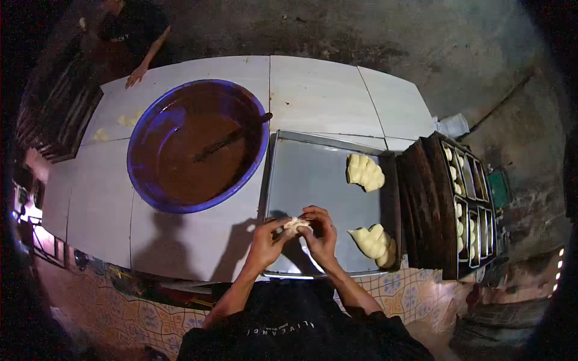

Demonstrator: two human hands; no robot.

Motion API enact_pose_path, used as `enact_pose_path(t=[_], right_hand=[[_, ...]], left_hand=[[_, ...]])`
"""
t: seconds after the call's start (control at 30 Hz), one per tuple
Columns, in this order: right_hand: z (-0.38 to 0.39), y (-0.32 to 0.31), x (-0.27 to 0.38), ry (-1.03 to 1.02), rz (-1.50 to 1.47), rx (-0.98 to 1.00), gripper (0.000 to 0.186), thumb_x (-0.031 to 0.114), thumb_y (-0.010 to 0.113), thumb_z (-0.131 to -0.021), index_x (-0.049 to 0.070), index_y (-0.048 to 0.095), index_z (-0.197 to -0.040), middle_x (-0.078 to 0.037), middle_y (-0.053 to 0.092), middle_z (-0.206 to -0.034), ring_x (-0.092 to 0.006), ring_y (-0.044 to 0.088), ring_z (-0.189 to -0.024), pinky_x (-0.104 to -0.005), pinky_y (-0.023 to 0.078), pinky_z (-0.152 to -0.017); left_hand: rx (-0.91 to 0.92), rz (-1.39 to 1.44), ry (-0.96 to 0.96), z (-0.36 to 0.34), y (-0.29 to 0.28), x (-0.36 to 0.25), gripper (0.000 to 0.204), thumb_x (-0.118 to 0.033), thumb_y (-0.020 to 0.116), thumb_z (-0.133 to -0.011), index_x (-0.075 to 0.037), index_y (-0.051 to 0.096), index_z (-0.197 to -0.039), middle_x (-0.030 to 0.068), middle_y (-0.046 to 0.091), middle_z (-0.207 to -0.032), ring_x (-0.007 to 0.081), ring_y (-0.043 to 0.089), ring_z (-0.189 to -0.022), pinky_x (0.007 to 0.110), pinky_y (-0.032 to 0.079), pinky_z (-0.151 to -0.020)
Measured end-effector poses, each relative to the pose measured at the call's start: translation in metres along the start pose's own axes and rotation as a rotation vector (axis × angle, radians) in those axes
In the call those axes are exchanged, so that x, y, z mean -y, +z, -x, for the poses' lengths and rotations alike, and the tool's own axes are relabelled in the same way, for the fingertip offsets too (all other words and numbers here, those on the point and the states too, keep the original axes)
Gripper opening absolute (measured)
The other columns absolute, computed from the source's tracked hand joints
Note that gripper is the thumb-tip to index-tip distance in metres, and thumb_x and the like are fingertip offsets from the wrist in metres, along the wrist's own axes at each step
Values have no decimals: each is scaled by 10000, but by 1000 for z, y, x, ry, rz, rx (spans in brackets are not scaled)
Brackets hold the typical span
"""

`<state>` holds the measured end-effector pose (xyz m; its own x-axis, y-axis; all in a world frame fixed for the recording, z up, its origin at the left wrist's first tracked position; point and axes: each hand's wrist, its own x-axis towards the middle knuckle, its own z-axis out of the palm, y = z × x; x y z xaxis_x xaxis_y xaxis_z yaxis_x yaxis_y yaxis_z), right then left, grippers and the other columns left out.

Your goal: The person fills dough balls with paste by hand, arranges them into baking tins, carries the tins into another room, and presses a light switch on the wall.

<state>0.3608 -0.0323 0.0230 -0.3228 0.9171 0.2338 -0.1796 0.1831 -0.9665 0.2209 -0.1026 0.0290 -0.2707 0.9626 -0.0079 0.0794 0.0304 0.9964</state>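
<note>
My left hand [268,240] and my right hand [317,239] are closed round a small piece of pale dough [295,225], pinched between their fingers above the near left part of a large metal tray [319,174]. Two clusters of pale shaped dough lie in the tray, one at its back right [364,173] and one at its near right [371,243]. Left of the tray stands a wide blue basin [138,156] of brown liquid or paste, with a dark utensil [223,142] lying in it.
Stacked dark baking pans, the top ones [472,228] holding dough pieces, stand at the right. A tiled table [319,90] bears everything in the middle. A co-worker's hand [137,75] rests at its back left, near small dough pieces [127,119]. More dark stacked trays [60,108] stand at the left.
</note>
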Motion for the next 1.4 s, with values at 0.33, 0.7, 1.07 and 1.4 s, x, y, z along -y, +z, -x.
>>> enact_pose_path(t=[0.33, 0.7, 1.07, 1.4], right_hand=[[16, -16, 22, 271, 334, 110, 253, 107, 644, -885, 5, 673, -1115, -105, 642, -962, -162, 601, -910, -283, 497, -767], [15, -54, -32, 328, 131, 183, 472, 51, 651, -810, 7, 559, -1271, -128, 655, -1133, -188, 631, -991, -312, 496, -886], [7, -220, -36, 304, 849, -330, 408, 38, 625, -766, 60, 649, -1173, -218, 654, -1105, -349, 646, -971, -385, 495, -905], [-12, -198, 40, -38, 936, -239, 288, 49, 722, -783, 16, 513, -979, -147, 500, -948, -220, 551, -880, -355, 463, -698]], left_hand=[[95, 423, -343, 4, 22, 15, 471, -65, 661, -886, -58, 358, -1246, 62, 585, -912, 104, 575, -785, 217, 475, -646], [82, 443, 273, 0, 16, 21, 771, 66, 593, -746, -133, 212, -1387, 171, 556, -1056, 359, 532, -1172, 505, 399, -1047], [-116, 323, 10, 2, -9, 43, 371, 56, 533, -865, 18, 430, -1220, 181, 604, -1036, 287, 623, -999, 416, 502, -930], [-74, 248, 2, -2, 12, 32, 227, 95, 538, -871, 22, 549, -1086, 123, 644, -932, 201, 638, -903, 327, 503, -855]])
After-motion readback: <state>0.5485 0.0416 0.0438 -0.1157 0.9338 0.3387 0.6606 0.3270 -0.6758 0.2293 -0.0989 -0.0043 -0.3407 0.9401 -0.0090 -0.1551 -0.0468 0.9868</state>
